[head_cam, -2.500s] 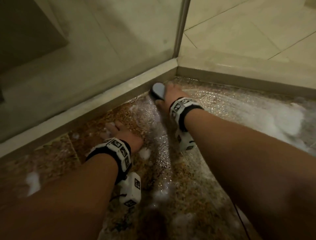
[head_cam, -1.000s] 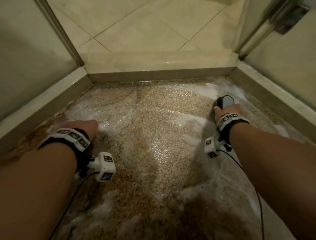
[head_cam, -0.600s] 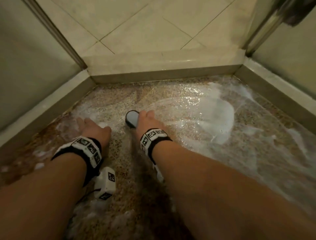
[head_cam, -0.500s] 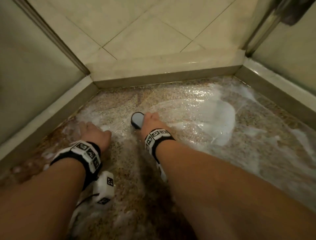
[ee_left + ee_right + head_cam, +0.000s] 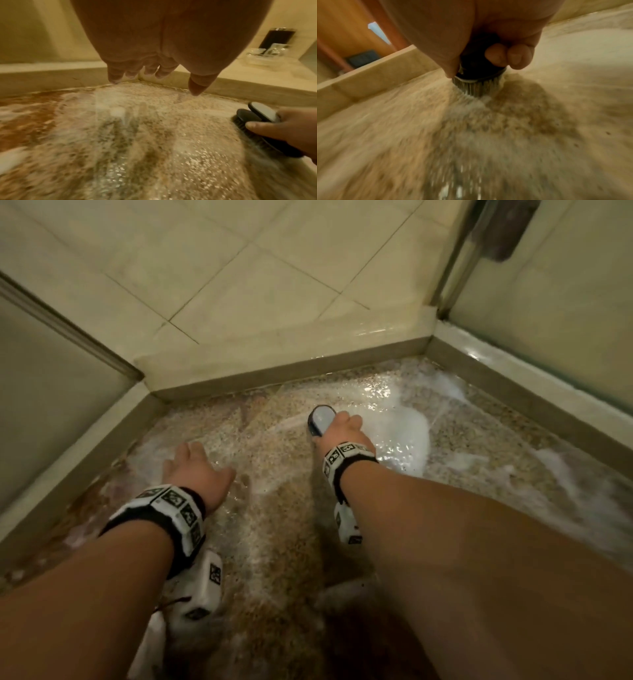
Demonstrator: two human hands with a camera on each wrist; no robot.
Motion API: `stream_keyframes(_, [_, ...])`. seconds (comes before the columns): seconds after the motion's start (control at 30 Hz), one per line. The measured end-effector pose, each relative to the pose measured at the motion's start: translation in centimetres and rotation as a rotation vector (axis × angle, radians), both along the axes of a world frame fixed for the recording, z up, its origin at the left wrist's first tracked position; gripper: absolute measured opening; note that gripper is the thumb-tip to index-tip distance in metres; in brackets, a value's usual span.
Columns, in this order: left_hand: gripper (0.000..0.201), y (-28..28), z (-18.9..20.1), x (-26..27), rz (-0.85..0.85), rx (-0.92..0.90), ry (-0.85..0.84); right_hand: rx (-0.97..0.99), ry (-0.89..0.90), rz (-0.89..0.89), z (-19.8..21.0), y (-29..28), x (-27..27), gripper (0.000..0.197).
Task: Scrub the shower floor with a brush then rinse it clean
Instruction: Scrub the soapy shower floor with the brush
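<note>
A bathroom shower stall: wet speckled stone floor [image 5: 281, 529] streaked with white foam [image 5: 404, 429], raised curb [image 5: 287, 371] at 12 o'clock, glass panels [image 5: 51, 412] at 9 and 3 o'clock, pale diagonal tiles [image 5: 260, 278] beyond the curb.
</note>
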State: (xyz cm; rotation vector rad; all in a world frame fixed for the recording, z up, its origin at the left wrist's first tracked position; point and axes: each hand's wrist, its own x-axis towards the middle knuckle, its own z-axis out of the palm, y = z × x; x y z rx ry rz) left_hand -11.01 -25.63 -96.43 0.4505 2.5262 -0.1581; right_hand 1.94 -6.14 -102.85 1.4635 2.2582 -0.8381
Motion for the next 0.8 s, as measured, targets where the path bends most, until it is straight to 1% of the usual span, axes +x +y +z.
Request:
stream_keyframes(0.07, [0.087,2.2,-1.3,0.6,-0.032,0.021,-0.04,0.003,-0.007,-0.068,0.1,1.7,0.4,0.041])
stream_keyframes(0.13, [0.087,4.4,-2.2,0.8,-0.114,0.027,-0.064,0.015,-0.013,-0.16,0.0,3.9,1.6,0.047])
stream_keyframes(0.23, [0.081,7.3,-3.5,0.1,-0.248,0.035,-0.066,0.033,-0.014,-0.341,-0.1,6.8,5.6,0.063])
stream_keyframes(0.3, [0.08,9.5,-4.5,-0.2,-0.313,0.041,-0.072,0.055,-0.029,-0.494,-0.1,8.2,9.4,0.064])
stream_keyframes(0.37, [0.08,11.6,-5.2,0.0,-0.354,0.057,-0.083,0.05,-0.112,-0.644,-0.4,9.1,13.5,0.066])
stream_keyframes(0.47, [0.081,14.3,-5.7,0.9,-0.484,0.054,-0.081,0.059,-0.26,-0.884,-0.9,9.4,20.4,0.074])
stream_keyframes(0.5, [0.081,14.9,-6.1,1.0,-0.515,0.061,-0.087,0.063,-0.339,-0.928,-0.6,9.0,22.6,0.071])
stream_keyframes(0.53, [0.08,15.3,-6.3,1.3,-0.536,0.076,-0.108,0.078,-0.407,-0.943,-0.6,8.4,24.6,0.063])
stream_keyframes(0.57, [0.078,15.5,-6.5,1.6,-0.538,0.092,-0.14,0.047,-0.484,-0.901,-0.4,7.6,26.0,0.057])
stream_keyframes(0.6, [0.076,15.6,-6.4,1.9,-0.537,0.103,-0.169,0.026,-0.518,-0.874,-0.2,6.7,26.5,0.055])
stream_keyframes(0.63, [0.074,15.5,-6.4,2.3,-0.542,0.107,-0.186,-0.002,-0.503,-0.888,0.3,5.6,25.9,0.055])
stream_keyframes(0.67, [0.071,15.4,-6.2,2.8,-0.563,0.1,-0.194,0.003,-0.44,-0.915,0.9,4.4,24.2,0.058])
stream_keyframes(0.73, [0.066,15.0,-6.1,3.4,-0.603,0.087,-0.177,0.016,-0.307,-0.937,1.5,1.8,19.0,0.066])
stream_keyframes(0.77, [0.065,14.7,-6.2,3.5,-0.615,0.072,-0.164,-0.007,-0.199,-0.895,1.1,0.4,16.1,0.067])
stream_keyframes(0.8, [0.065,14.5,-6.4,3.6,-0.623,0.058,-0.153,-0.012,-0.107,-0.782,1.0,-1.4,13.2,0.065])
